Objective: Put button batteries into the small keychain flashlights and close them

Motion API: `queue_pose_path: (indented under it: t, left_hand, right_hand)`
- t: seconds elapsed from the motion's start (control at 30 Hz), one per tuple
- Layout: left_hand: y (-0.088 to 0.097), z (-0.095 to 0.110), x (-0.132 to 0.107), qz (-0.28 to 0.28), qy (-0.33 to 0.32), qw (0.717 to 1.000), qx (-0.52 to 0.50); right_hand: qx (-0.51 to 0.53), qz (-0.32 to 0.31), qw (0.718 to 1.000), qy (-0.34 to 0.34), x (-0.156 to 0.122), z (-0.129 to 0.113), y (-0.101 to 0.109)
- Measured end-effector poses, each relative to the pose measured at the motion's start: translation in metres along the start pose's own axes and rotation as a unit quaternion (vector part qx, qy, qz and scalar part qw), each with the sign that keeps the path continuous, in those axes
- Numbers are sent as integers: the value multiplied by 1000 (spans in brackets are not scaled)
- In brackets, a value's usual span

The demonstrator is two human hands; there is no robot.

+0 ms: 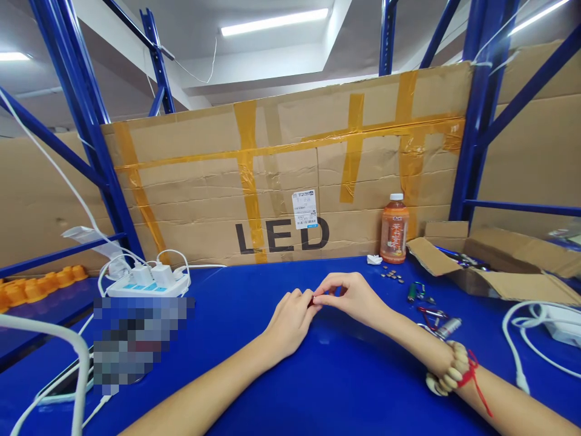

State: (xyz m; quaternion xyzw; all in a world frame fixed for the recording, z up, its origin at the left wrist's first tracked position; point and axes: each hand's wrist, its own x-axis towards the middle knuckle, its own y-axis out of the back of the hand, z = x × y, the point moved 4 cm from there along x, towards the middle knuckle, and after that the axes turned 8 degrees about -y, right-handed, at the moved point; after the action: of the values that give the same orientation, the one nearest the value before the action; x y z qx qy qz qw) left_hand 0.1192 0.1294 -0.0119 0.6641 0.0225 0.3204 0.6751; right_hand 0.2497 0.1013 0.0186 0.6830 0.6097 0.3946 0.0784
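Note:
My left hand (291,321) is closed around a small dark-red object (312,300), mostly hidden by the fingers, so its kind does not show. Thumb and forefinger of my right hand (349,297) are pinched together at the end of that object, touching the left fingertips. Whatever may sit in that pinch is too small to make out. To the right lie several small round button cells (393,274), a green cylinder with a carabiner clip (412,292), a red clip piece (433,313) and a silver cylinder (449,328).
A bottle of orange-red drink (394,230) stands at the back, near an open cardboard box (481,281) with metallic items inside. On the left are a white power strip (147,281) and cables. White cables (517,339) and an adapter lie far right. Blue rack posts frame the blue table (254,393).

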Motion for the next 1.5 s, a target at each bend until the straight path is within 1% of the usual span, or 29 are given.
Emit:
queue_pose_path:
  t: [0.07, 0.17, 0.3, 0.4, 0.57, 0.63, 0.67, 0.77, 0.87, 0.97, 1.07, 1.13, 1.2, 1.3, 1.33, 1.4, 1.5]
  left_hand:
    - [0, 0, 0, -1, -5, 1000, 1]
    - [-1, -1, 0, -2, -14, 1000, -4]
    - [-2, -2, 0, -8, -9, 1000, 6]
    - [-2, -2, 0, -8, -11, 1000, 7]
    - [-3, -4, 0, 4, -13, 1000, -4]
    - [-3, -7, 0, 15, -9, 999, -31]
    - [-3, -8, 0, 23, -7, 998, -54]
    - [-2, -9, 0, 56, -13, 988, -140]
    - [0, -7, 0, 78, -37, 976, -199]
    - [3, -4, 1, 85, -59, 969, -225]
    - [4, -3, 1, 88, -63, 967, -230]
    - [3, -3, 1, 82, -59, 971, -215]
    - [2, -3, 1, 69, -55, 979, -183]
    - [1, -2, 1, 55, -55, 988, -133]
    - [1, -2, 1, 52, -53, 990, -122]
    - [1, -2, 1, 50, -46, 991, -112]
    - [0, -3, 1, 47, -33, 993, -106]
  right_hand:
    - [-9, -11, 1000, 14, 0, 0, -1]
    - [-31, -35, 997, 54, 0, 1, -3]
    - [-102, -61, 989, 83, -2, 0, -5]
    - [-134, -67, 985, 90, -4, -1, -5]
    - [-145, -60, 981, 115, -6, -5, -4]
    - [-137, -33, 982, 123, -6, -8, 1]
    - [-130, -6, 984, 122, -5, -9, 5]
    - [-122, 104, 982, 101, -4, -10, 21]
    - [-160, 192, 964, 86, -4, -9, 33]
    - [-218, 235, 945, 70, -5, -8, 36]
    - [-257, 239, 936, 39, -4, -6, 34]
    - [-283, 240, 928, 3, -2, -2, 37]
    - [-310, 249, 916, -46, 1, 7, 47]
    - [-355, 252, 893, -119, 3, 28, 69]
    - [-373, 242, 884, -143, 3, 36, 77]
    - [-403, 218, 863, -214, 3, 55, 92]
    - [-435, 146, 827, -323, 0, 79, 103]
